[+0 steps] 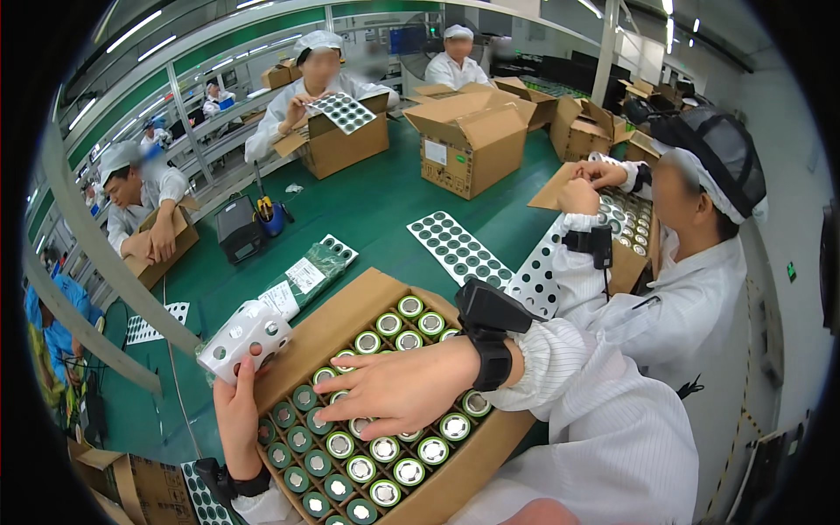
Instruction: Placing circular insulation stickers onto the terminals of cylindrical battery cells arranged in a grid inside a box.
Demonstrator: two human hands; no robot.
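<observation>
Left grip (pixel 234 420) pinches a curled, perforated white sheet (pixel 243 339); right grip (pixel 407 385) spreads loosely open over cells (pixel 409 472), dark-green rings (pixel 297 479) apparently done on those nearest the left grip, those around the right seemingly left to cover.

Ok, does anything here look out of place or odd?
I see no spill: the cells stand upright in the box. Two small oddities: a crumpled-looking white scrap lies loose on the table near the blue tool holder, and the perforated white sheet in your left hand curls, while the ring-patterned sheet across the table lies flat.
</observation>
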